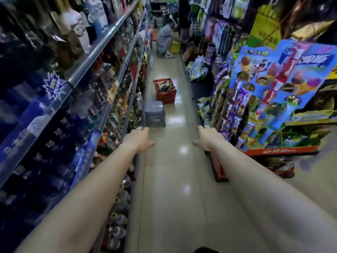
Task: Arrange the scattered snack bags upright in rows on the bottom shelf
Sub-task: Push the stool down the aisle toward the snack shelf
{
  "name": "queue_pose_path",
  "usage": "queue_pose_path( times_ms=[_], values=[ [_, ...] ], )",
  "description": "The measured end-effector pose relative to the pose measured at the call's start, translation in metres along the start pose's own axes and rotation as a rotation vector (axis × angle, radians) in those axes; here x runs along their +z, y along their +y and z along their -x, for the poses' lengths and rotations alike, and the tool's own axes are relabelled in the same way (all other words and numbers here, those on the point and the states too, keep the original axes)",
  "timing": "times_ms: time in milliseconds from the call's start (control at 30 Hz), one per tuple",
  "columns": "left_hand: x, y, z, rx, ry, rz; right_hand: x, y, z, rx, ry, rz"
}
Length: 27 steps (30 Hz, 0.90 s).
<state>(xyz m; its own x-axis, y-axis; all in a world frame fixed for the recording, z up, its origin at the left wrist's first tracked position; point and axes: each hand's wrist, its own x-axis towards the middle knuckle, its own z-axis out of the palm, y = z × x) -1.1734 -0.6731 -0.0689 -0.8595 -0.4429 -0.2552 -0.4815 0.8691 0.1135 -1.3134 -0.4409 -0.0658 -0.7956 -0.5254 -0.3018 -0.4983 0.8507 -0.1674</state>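
Both hands were empty, fingers loose and apart. Left hand [141, 138] and right hand [206, 137] were stretched out just short of the grey stool [155, 114], likely heading for it. Snack bags [165, 86] sat in the red basket [166, 96] just behind the stool. Bottom shelf [135, 167] ran left of the stool.

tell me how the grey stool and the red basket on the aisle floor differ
The grey stool has solid sides and a closed flat top; the red basket has latticed walls and an open top with packets inside. The stool stands nearer the camera, close to the left shelving; the basket sits farther down the aisle, just behind it. Both rest on the tiled floor.
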Motion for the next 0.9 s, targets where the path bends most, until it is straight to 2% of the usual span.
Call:
queue_pose_path(
  times_ms=[333, 567, 900],
  values=[
    [-0.042, -0.017, -0.267, -0.017, -0.011, 0.009, -0.048, -0.005, -0.274, 0.0, -0.039, -0.005],
    [-0.094, -0.018, -0.448, -0.044, -0.074, 0.044, -0.113, -0.006, -0.451, -0.004, -0.061, -0.009],
    [-0.122, -0.044, -0.716, 0.059, -0.118, 0.003, -0.146, -0.015, -0.687, 0.076, -0.089, -0.049]
  ],
)
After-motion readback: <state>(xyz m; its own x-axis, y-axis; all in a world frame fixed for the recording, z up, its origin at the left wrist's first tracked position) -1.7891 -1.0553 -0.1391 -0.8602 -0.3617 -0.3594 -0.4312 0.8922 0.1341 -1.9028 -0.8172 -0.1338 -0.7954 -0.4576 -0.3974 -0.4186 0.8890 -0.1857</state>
